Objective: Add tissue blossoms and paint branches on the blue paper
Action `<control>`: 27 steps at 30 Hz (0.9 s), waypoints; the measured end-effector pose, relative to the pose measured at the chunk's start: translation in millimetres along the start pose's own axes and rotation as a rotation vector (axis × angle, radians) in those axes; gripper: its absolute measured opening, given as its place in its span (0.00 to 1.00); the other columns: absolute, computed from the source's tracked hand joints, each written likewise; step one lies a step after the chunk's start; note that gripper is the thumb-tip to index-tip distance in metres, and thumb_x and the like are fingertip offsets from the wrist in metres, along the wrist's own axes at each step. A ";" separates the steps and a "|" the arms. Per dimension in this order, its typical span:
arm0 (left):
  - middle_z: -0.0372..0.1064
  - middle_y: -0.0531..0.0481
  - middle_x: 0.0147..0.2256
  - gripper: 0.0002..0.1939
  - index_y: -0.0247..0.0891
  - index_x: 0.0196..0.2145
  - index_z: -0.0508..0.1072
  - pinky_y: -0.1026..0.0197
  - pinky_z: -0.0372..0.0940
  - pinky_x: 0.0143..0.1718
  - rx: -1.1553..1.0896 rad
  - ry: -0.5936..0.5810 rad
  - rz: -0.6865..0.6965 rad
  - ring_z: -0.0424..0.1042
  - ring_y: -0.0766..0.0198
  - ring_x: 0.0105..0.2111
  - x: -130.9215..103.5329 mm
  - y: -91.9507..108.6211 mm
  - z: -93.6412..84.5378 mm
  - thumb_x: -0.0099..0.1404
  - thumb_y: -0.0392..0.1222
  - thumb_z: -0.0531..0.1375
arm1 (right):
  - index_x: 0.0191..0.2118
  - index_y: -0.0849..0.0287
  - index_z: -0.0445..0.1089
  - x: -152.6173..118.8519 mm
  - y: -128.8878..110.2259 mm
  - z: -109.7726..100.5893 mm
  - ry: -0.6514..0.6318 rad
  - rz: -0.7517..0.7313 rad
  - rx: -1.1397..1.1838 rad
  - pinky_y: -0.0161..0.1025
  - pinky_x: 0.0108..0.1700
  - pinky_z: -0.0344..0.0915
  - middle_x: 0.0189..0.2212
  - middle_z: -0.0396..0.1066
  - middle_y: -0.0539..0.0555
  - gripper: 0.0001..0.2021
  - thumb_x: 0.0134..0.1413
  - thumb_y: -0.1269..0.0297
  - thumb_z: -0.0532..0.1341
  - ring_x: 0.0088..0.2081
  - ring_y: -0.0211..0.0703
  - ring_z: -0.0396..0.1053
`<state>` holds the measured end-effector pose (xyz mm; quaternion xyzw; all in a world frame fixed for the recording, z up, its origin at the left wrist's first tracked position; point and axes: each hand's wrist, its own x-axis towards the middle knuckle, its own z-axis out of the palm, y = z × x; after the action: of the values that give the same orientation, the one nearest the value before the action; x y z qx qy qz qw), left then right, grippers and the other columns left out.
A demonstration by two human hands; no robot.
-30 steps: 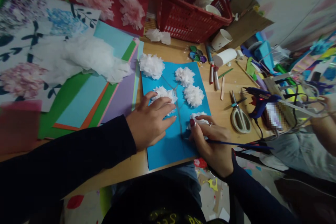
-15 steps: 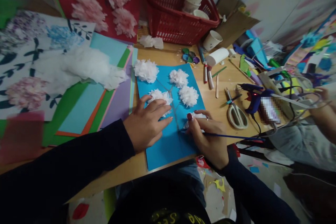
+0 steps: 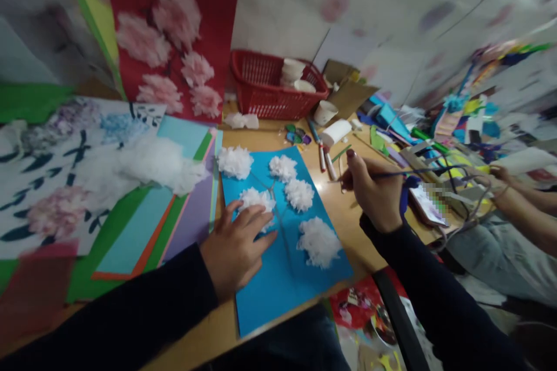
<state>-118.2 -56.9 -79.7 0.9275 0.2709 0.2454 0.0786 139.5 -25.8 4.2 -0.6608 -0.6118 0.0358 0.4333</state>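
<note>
On the blue sheet (image 3: 261,308), my left hand (image 3: 235,243) rests with its fingers spread. Its fingertips touch a white tissue-paper flower (image 3: 256,199) and partly cover it. Thin grey-brown painted branches (image 3: 281,221) run down the sheet between several such flowers; the largest, a fluffy white one (image 3: 319,242), lies at the lower right. My right hand (image 3: 378,194) is off the sheet, over the table to its right, with its fingers closed round a thin blue paintbrush (image 3: 415,171). The brush's handle points right and its tip left, near the markers.
A red basket (image 3: 272,103) with paper cups stands at the back. Beside it are small paint pots (image 3: 298,135), markers (image 3: 322,156) and a white roll (image 3: 336,132). Coloured sheets (image 3: 191,214) and white tissue (image 3: 152,163) lie left. Another person's hand (image 3: 487,182) is at the right.
My right hand with the paintbrush has lifted off the sheet and moved right and away from me, uncovering the lower-right flower. My left hand stays put. The view has tilted up.
</note>
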 end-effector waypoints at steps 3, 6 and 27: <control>0.68 0.46 0.54 0.17 0.43 0.46 0.73 0.42 0.44 0.58 0.003 0.009 -0.013 0.59 0.51 0.56 -0.1 0.6 2.3 0.58 0.38 0.61 | 0.17 0.59 0.66 69.9 21.7 21.3 0.038 0.062 0.010 0.34 0.22 0.57 0.12 0.64 0.49 0.22 0.59 0.57 0.55 0.16 0.35 0.62; 0.68 0.47 0.54 0.17 0.44 0.47 0.73 0.43 0.43 0.59 0.003 0.027 -0.026 0.59 0.52 0.56 -0.4 1.5 3.5 0.59 0.39 0.61 | 0.19 0.61 0.68 114.7 44.3 44.6 -0.005 0.087 -0.026 0.35 0.23 0.58 0.14 0.65 0.51 0.19 0.58 0.58 0.54 0.18 0.37 0.63; 0.67 0.49 0.55 0.18 0.46 0.48 0.71 0.45 0.42 0.60 -0.003 0.014 -0.057 0.59 0.53 0.57 -1.6 1.4 5.7 0.58 0.42 0.62 | 0.28 0.60 0.70 145.7 87.6 101.7 -0.161 0.049 -0.184 0.37 0.33 0.61 0.24 0.71 0.53 0.05 0.41 0.67 0.60 0.28 0.41 0.66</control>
<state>-115.9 -59.1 -84.9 0.9175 0.2974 0.2500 0.0850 185.1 161.1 -42.7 -0.7074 -0.6290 0.0430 0.3195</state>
